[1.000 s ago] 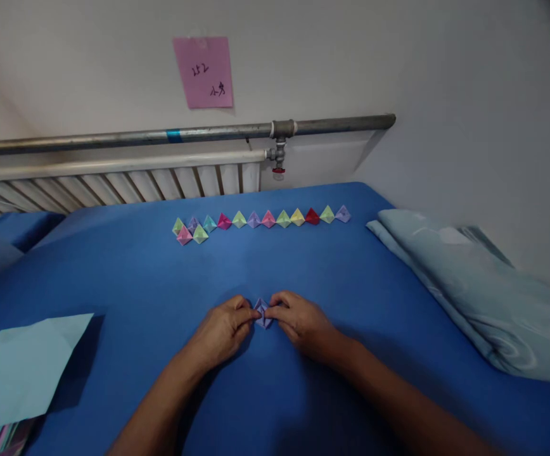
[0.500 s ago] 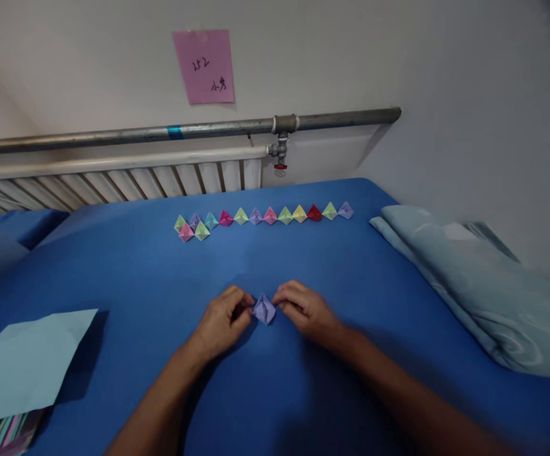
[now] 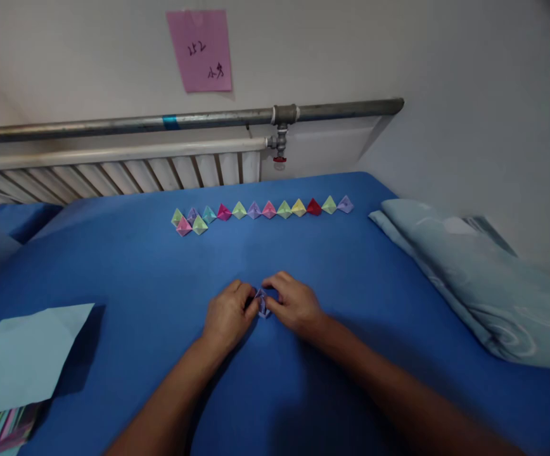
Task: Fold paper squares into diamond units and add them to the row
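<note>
A small purple folded paper piece (image 3: 262,303) lies on the blue sheet (image 3: 137,266) between both hands. My left hand (image 3: 230,315) pinches its left side with curled fingers. My right hand (image 3: 290,303) pinches its right side, fingers bent over it. The hands nearly touch and hide most of the paper. Farther back, a row of several small coloured folded paper shapes (image 3: 262,211) runs left to right across the sheet.
A light blue paper sheet (image 3: 21,354) lies at the left over a stack of coloured papers (image 3: 2,430). A folded pale blue blanket (image 3: 484,285) lies at the right. Behind are a radiator (image 3: 113,174), a metal pipe (image 3: 184,119) and a pink note (image 3: 200,50) on the wall.
The hands have closed in on the purple paper, squeezing it narrower than half a second ago, when it was spread open. The view has tilted slightly downward.
</note>
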`<state>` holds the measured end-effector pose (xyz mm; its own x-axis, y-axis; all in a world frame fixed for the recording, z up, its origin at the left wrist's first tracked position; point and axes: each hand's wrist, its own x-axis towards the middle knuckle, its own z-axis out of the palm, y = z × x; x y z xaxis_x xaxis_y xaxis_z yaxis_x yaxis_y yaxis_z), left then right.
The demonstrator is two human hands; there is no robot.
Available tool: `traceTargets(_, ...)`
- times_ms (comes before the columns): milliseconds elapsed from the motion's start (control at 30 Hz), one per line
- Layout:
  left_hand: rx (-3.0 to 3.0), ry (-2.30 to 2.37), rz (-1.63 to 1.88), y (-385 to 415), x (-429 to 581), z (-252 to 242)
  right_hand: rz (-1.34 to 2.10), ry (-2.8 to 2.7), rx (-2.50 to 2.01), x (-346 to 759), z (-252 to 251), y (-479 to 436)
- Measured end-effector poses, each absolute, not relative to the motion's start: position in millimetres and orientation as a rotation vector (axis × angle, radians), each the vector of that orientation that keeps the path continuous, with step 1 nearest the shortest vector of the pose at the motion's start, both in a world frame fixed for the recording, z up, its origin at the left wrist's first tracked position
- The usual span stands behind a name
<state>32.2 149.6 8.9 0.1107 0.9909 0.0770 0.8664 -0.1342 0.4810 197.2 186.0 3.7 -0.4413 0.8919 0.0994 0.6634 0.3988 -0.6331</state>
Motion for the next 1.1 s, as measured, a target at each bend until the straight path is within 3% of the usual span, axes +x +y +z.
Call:
traceTargets(400,1.884,1.83,0.596,154.7,33.0,10.5,0.83,-2.227,-1.466,191.1,13.4,196.4)
traceTargets(633,1.789,1.63,0.913,146.2,19.9,9.9,1.2,-1.924,-1.155,211.4,8.5,193.4)
traceTargets(1100,2.179,1.46,0.601,137.8,17.9,10.8,0.766,-2.433,-0.849,226.3,5.7,182.4)
